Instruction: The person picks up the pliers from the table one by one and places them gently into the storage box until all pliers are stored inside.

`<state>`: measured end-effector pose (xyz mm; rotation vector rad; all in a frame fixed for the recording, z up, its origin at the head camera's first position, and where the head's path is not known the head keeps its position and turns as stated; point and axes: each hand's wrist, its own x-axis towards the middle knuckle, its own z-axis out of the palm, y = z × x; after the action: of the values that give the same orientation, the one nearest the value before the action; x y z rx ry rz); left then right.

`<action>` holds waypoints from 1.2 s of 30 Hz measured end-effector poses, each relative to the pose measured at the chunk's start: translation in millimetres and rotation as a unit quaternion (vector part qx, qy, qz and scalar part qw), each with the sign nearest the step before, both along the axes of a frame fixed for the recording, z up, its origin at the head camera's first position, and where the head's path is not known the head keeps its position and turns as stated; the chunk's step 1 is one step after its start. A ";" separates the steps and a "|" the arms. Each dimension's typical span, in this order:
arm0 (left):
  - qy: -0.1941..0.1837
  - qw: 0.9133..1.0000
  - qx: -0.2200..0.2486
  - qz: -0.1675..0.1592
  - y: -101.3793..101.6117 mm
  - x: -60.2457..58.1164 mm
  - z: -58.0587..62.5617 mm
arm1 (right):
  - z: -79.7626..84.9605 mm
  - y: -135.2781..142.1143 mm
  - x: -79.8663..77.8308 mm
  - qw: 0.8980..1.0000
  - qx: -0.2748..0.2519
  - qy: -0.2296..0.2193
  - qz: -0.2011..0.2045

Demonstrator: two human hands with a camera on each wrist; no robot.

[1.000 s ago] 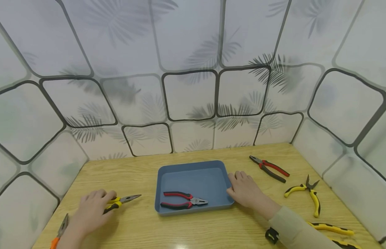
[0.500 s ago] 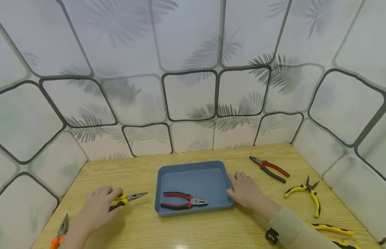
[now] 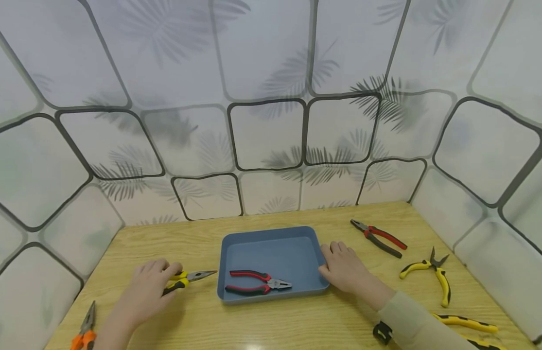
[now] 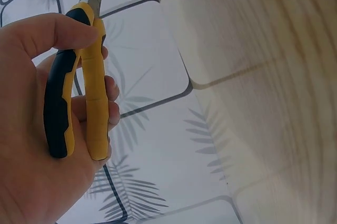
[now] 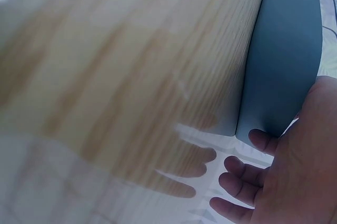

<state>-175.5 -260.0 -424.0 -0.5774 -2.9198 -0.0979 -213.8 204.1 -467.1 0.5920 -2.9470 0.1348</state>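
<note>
My left hand (image 3: 150,291) grips the yellow-and-black handles of needle-nose pliers (image 4: 95,103), thumb across the handles near the pivot. In the head view, the pliers' pointed tip reaches the left edge of a blue tray (image 3: 271,248). At that tray's right edge, my right hand (image 3: 342,267) holds the rim, with one fingertip against the outer wall (image 5: 284,50) and the other fingers loosely bent below it. Red-and-black combination pliers (image 3: 259,283) lie inside the tray, handles to the left.
Orange-handled long-nose pliers (image 3: 84,330) lie front left. On the right are red-and-black pliers (image 3: 380,238), spread yellow-and-black pliers (image 3: 437,274) and yellow-and-black handles (image 3: 467,322) partly behind the sleeve. A small black object (image 3: 382,332) is by the sleeve. Patterned walls (image 3: 271,136) surround the table.
My left hand has moved right with the needle-nose pliers, bringing their tip up to the tray's left edge. My right hand and the tray have stayed in place.
</note>
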 end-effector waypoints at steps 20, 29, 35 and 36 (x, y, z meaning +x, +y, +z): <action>0.014 0.999 0.014 -0.028 28.1 -5.9 -3.6 | 1.2 0.2 0.8 1.000 0.001 -0.009 0.002; 0.028 0.998 0.020 -0.051 36.4 -13.0 -8.2 | 0.3 0.1 0.1 1.000 0.002 0.002 0.003; 0.036 0.997 0.027 -0.064 43.7 -14.6 -8.7 | -0.8 0.5 0.8 1.000 -0.005 0.014 0.007; 0.038 0.997 0.028 -0.066 45.1 -14.7 -8.6 | -1.0 0.5 0.8 1.000 -0.006 0.017 0.008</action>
<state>-190.2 -214.9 -432.6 -0.7471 -2.7935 -0.1683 -213.1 204.6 -468.1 0.6095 -2.9081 0.1428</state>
